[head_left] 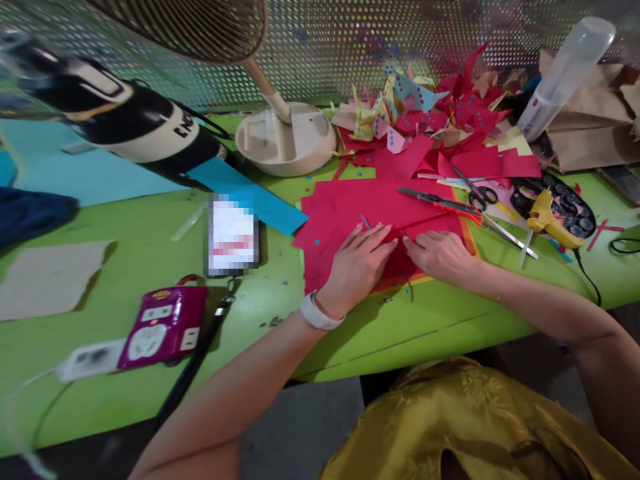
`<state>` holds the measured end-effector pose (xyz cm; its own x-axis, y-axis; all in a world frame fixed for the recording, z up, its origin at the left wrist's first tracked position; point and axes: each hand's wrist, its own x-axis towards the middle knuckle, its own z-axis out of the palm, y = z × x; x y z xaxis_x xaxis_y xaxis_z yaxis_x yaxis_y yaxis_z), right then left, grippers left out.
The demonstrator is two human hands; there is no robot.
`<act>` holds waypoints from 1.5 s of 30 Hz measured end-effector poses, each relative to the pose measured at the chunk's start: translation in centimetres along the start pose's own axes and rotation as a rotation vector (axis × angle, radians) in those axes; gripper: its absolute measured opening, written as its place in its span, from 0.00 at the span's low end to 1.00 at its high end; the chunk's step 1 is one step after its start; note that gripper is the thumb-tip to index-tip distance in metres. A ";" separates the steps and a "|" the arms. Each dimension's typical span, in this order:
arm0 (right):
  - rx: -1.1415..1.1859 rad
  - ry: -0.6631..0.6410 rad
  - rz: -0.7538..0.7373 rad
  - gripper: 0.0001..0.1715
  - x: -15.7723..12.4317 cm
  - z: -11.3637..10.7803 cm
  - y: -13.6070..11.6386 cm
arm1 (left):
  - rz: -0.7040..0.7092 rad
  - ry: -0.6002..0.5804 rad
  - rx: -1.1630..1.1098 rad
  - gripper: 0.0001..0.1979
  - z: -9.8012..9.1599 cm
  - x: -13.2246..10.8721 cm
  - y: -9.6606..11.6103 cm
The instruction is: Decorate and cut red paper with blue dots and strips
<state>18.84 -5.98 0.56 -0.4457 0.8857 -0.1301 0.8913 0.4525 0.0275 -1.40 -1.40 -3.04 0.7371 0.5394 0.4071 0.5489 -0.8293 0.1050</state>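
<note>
Several sheets of red paper (345,207) lie stacked on the green table in front of me, with orange and yellow edges showing beneath. My left hand (361,261), a white band at its wrist, rests flat on the red paper with its fingers stretched out. Close to its fingertips, my right hand (437,255) has its fingers curled in, pinching a piece of red paper; that piece is mostly hidden by the hands. Just beyond, an orange-and-black box cutter (440,202) lies on the paper with its blade out. Black-handled scissors (477,190) lie to its right.
A yellow glue gun (553,223) lies at right. Folded paper shapes (415,110) are heaped behind, near a clear bottle (565,80). A fan base (285,140), a black bottle (145,123), a phone (233,237) and a purple power adapter (167,323) stand to the left.
</note>
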 end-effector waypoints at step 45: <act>-0.002 -0.093 -0.042 0.25 -0.2 -1.0 0.0 | 0.019 -0.118 -0.015 0.27 0.0 -0.8 1.6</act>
<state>18.80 -6.04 1.57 -0.4731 0.8524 -0.2225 0.8717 0.4895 0.0215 -1.09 -3.14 -3.23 0.7893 0.5360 0.2995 0.5286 -0.8414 0.1124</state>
